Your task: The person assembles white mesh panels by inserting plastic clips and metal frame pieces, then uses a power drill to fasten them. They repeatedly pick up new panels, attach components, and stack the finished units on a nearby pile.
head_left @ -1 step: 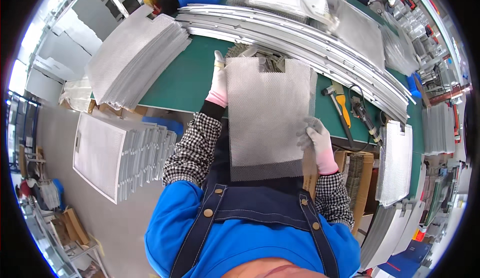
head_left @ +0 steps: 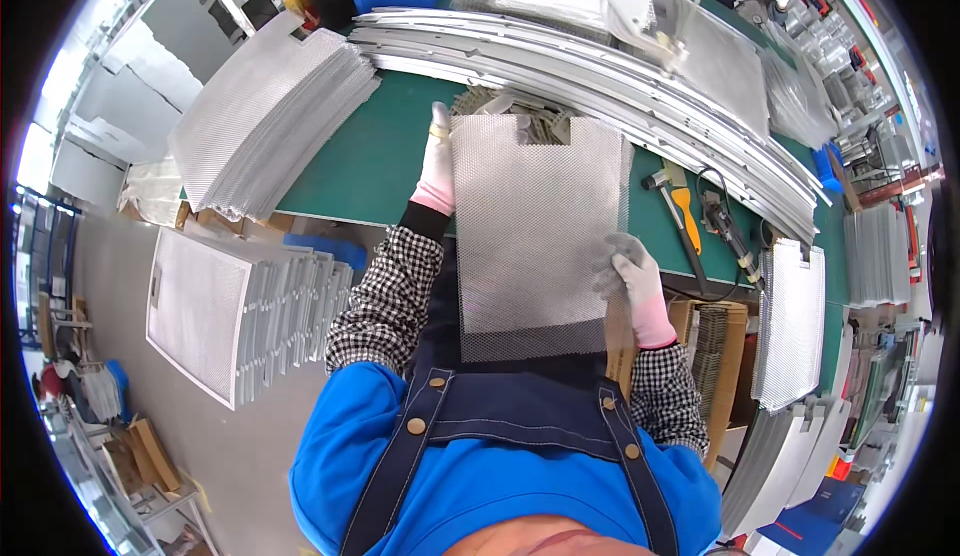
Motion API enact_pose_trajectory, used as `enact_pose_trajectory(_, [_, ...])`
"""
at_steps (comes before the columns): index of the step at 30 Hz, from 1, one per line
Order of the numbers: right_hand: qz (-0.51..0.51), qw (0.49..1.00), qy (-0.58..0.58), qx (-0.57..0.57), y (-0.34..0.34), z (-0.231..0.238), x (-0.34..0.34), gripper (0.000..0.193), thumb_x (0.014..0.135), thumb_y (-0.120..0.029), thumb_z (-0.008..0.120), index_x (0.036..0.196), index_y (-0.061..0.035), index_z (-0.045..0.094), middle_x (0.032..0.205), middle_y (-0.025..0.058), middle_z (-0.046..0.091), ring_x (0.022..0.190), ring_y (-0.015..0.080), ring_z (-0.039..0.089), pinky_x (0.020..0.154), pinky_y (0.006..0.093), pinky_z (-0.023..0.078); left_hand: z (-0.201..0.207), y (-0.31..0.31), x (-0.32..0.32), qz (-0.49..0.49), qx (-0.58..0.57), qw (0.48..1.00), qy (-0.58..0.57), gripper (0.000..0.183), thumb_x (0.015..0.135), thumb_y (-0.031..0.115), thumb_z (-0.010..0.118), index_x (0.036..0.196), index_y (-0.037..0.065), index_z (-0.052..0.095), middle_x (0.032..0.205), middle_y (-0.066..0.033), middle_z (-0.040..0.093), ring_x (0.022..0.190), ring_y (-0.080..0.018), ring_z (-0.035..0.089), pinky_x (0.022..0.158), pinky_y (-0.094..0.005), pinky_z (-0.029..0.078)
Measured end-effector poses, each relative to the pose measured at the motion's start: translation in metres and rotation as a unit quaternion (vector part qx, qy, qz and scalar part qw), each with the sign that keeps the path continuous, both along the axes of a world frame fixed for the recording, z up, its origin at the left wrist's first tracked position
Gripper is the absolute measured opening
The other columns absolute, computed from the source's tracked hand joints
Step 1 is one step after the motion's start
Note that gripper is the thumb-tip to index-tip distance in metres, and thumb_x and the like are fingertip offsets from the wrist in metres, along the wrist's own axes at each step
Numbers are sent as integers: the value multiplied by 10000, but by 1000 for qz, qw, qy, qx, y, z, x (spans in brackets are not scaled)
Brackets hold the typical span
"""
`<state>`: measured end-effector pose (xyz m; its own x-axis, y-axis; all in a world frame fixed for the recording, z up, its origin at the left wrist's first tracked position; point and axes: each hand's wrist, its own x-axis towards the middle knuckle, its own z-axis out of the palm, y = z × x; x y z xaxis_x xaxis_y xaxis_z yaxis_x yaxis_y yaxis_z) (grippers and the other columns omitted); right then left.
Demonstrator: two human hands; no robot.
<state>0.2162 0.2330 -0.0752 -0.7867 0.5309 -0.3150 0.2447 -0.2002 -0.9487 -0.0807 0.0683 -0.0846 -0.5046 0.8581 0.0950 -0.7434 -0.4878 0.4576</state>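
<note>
A grey metal mesh sheet (head_left: pixel 535 226) with a rectangular notch in its far edge spans the space between my hands, partly over the green table and partly over my lap. My left hand (head_left: pixel 437 168), in a white glove with a pink cuff, holds its left edge; the thumb points up and the other fingers are mostly hidden behind the sheet. On the lower right edge, my right hand (head_left: pixel 632 274) grips with grey-coated glove fingers bent over the mesh. A second mesh layer shows along the sheet's right side. Behind the notch lies a pile of small metal pieces (head_left: pixel 540 116).
A tall stack of mesh sheets (head_left: pixel 265 116) stands left on the green table (head_left: pixel 350 146); framed panels (head_left: pixel 200 306) stand below it. Long metal profiles (head_left: pixel 600 71) cross the back. A hammer (head_left: pixel 675 221), yellow-handled scraper (head_left: pixel 686 218) and power tool (head_left: pixel 730 231) lie right.
</note>
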Motion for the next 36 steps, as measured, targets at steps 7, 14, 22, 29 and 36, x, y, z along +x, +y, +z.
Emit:
enact_pose_trajectory(7, [257, 920, -191, 226, 64, 15, 2, 449, 952, -174, 589, 1348, 30, 537, 1062, 191, 708, 974, 258, 706, 833, 362, 574, -19, 5, -7, -3, -23, 1000, 1, 811, 949, 538, 644, 1502, -7, 409, 1272, -199, 630, 1114, -297, 636, 982, -437, 537])
enact_pose_trajectory(14, [-56, 810, 80, 578, 203, 141, -208, 464, 971, -307, 614, 1316, 0, 571, 1269, 220, 654, 1201, 360, 618, 1029, 414, 479, -8, -1, 4, 39, -79, 996, -11, 892, 914, 579, 670, 1544, 42, 337, 1344, -177, 566, 1168, -303, 593, 1011, -463, 513])
enact_pose_trajectory(22, [-99, 693, -204, 684, 221, 135, -358, 690, 967, -530, 512, 1503, -105, 426, 1511, 239, 451, 1390, 406, 439, 1152, 603, 265, -31, 7, -2, 6, -4, 1000, -26, 715, 926, 553, 654, 1400, 38, 508, 1208, -214, 610, 1070, -326, 591, 958, -477, 517])
enact_pose_trajectory(29, [-122, 598, -232, 757, 209, 124, -376, 503, 1060, -292, 297, 1484, -62, 440, 1446, 280, 521, 1401, 497, 408, 1149, 685, 183, -33, 9, -3, 0, 5, 1000, -29, 711, 927, 553, 658, 1398, 41, 511, 1228, -218, 593, 1072, -326, 588, 953, -469, 522])
enact_pose_trajectory(36, [-195, 587, -113, 777, 188, 163, -373, 299, 1010, -193, 510, 1259, -73, 622, 1116, 171, 693, 1084, 339, 640, 947, 460, 482, -28, 0, -6, 23, -17, 999, -24, 740, 885, 554, 719, 1367, 40, 493, 1191, -207, 589, 1061, -324, 583, 913, -482, 538])
